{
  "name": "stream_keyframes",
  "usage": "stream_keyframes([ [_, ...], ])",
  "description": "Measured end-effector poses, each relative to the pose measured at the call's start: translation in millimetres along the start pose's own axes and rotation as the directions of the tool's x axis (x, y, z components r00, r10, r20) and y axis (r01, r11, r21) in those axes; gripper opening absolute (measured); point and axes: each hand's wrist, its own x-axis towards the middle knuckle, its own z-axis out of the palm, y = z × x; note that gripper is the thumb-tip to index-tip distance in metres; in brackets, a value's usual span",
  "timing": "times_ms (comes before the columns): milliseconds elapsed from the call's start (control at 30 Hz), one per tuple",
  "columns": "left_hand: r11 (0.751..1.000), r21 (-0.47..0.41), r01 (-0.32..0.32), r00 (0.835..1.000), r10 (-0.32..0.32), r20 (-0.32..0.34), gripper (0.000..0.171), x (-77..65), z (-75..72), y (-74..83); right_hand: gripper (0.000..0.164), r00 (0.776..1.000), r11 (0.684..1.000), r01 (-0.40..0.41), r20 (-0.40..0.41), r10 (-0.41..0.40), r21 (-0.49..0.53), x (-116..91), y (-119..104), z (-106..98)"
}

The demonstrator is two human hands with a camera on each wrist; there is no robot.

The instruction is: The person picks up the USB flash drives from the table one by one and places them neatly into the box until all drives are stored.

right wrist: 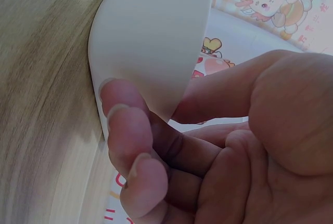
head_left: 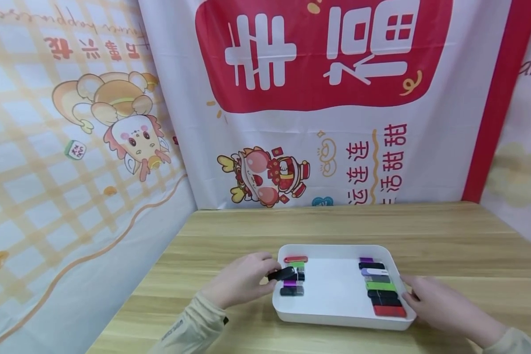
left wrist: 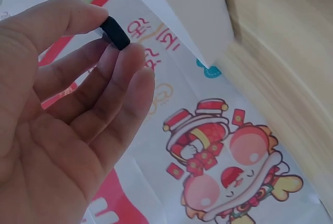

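A white tray (head_left: pixel 333 285) sits on the table, with a row of small USB flash drives along its left side and another along its right. My left hand (head_left: pixel 241 281) pinches a black flash drive (head_left: pixel 281 274) between thumb and fingertips, over the left row. From the left wrist view, only the end of that black flash drive (left wrist: pixel 115 33) shows between the fingertips. At the tray's right side, my right hand (head_left: pixel 442 304) holds the wall. The right wrist view has its thumb at the rim and its fingers (right wrist: pixel 130 130) against the outer wall.
In the left row lie a red flash drive (head_left: pixel 296 259), a purple one (head_left: pixel 293 283) and others. The right row has several more, including a green one (head_left: pixel 381 286) and a red one (head_left: pixel 390 310). Printed cloths (head_left: pixel 327 123) hang behind and beside the wooden table (head_left: pixel 230 231).
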Motion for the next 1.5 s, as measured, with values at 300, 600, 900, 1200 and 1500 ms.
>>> stream_keyframes([
  [300,0.992,0.124,-0.020,0.994,0.006,0.113,0.014,19.4,8.6,10.3,0.053,1.000,1.000,0.002,0.005,-0.002,0.010,-0.7,-0.2,-1.9],
  [600,0.965,0.226,-0.135,0.981,0.097,0.170,0.011,30.0,22.9,17.0,0.053,1.000,1.000,0.008,0.005,-0.008,-0.006,-1.2,0.6,-1.8],
  [900,0.963,0.238,-0.130,0.965,0.068,0.254,0.017,36.1,29.9,22.1,0.053,1.000,1.000,0.004,0.005,-0.004,-0.002,-1.0,1.2,-1.3],
  [1200,0.953,0.280,-0.118,0.954,0.030,0.299,0.018,38.8,31.4,23.6,0.053,1.000,1.000,0.011,-0.002,-0.011,-0.003,-1.3,2.0,-0.7],
  [1500,0.938,0.327,-0.116,0.947,0.006,0.320,0.019,39.6,33.9,24.7,0.053,1.000,1.000,0.006,0.000,-0.006,-0.004,-1.1,2.2,-0.2],
])
